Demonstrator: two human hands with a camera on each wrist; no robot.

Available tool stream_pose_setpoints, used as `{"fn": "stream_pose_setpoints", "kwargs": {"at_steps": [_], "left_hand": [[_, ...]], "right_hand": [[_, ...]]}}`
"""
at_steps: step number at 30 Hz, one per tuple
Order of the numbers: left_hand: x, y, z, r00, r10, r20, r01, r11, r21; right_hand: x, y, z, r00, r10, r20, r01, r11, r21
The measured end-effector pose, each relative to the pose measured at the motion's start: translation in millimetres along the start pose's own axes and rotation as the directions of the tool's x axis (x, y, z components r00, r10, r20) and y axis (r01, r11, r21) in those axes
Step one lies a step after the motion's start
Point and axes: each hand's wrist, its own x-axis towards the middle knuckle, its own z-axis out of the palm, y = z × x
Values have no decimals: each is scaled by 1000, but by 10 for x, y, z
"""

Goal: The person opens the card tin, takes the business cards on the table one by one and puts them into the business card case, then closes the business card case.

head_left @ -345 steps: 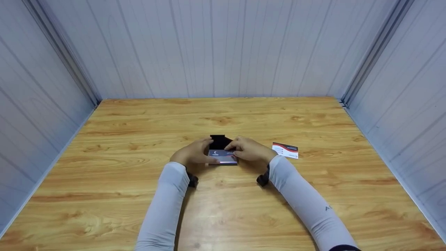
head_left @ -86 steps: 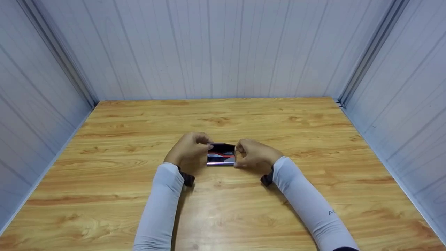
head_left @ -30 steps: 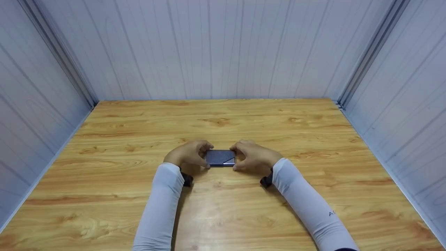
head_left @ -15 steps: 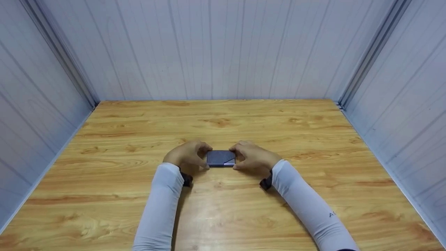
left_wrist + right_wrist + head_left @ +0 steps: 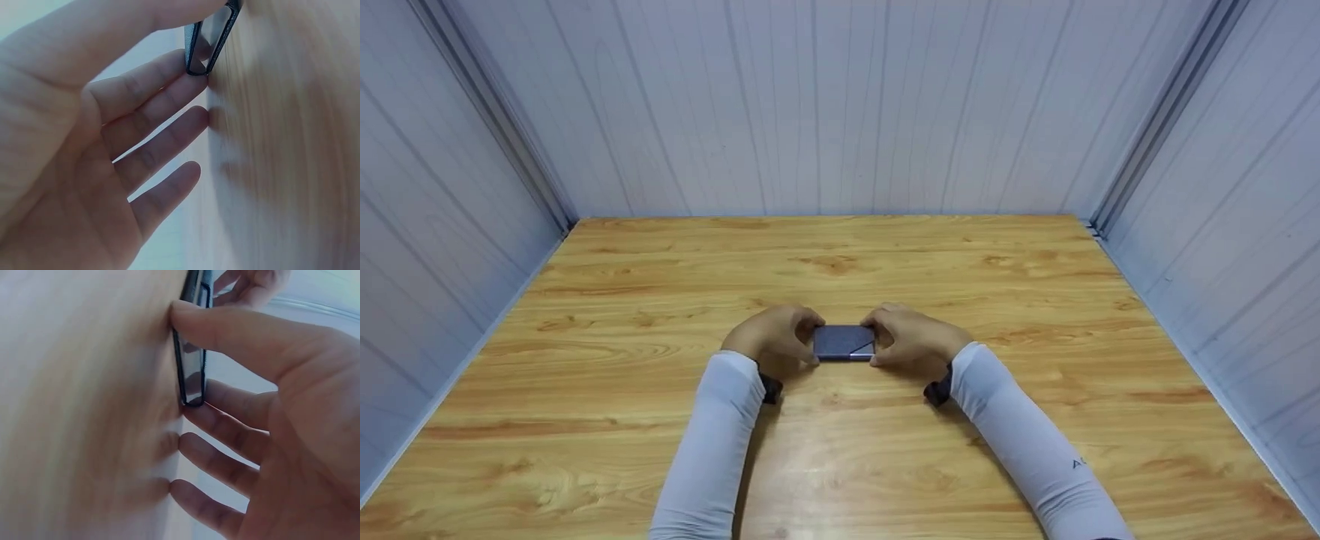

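A flat dark grey business card case (image 5: pixel 837 343), its lid down, lies flat on the wooden table with a shiny silver corner at its near right. My left hand (image 5: pixel 771 332) holds its left end between thumb and fingers. At the opposite end, my right hand (image 5: pixel 916 335) grips it in the same way. In the left wrist view, the case's end (image 5: pixel 192 53) shows between thumb and fingertips, the other fingers spread with tips at the table. The right wrist view shows the case's glossy side edge (image 5: pixel 192 374) with the thumb on one corner. Any cards inside are hidden.
The wood-grain table (image 5: pixel 840 450) spreads around both hands. A pale panelled wall (image 5: pixel 840 105) stands along its back edge, with similar walls at left and right. Dark wrist cameras (image 5: pixel 937 391) sit on the inner side of each grey sleeve (image 5: pixel 1027 442).
Earlier the case stood open with cards inside and a red-and-white card lay to its right. That card left the table, a red-striped one showed in the case, then the lid came down.
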Motion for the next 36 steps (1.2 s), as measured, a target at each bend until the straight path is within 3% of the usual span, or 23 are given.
{"fn": "stream_pose_setpoints", "kwargs": {"at_steps": [10, 17, 24, 30, 36], "left_hand": [[66, 188, 148, 1000, 19, -22, -17, 996, 84], [94, 237, 228, 998, 49, -43, -45, 995, 86], [114, 225, 229, 992, 119, -41, -113, 986, 124], [126, 227, 214, 991, 127, -39, -122, 986, 117], [125, 242, 193, 996, 91, -24, -88, 990, 109]], "right_hand": [[-107, 81, -116, 997, 57, 55, -60, 997, 53], [-150, 161, -170, 996, 63, 71, -68, 995, 69], [-153, 222, -182, 998, 18, 59, -23, 997, 77], [-153, 230, -195, 998, 18, 55, -23, 996, 83], [-161, 243, -210, 998, -10, 59, 5, 996, 91]]}}
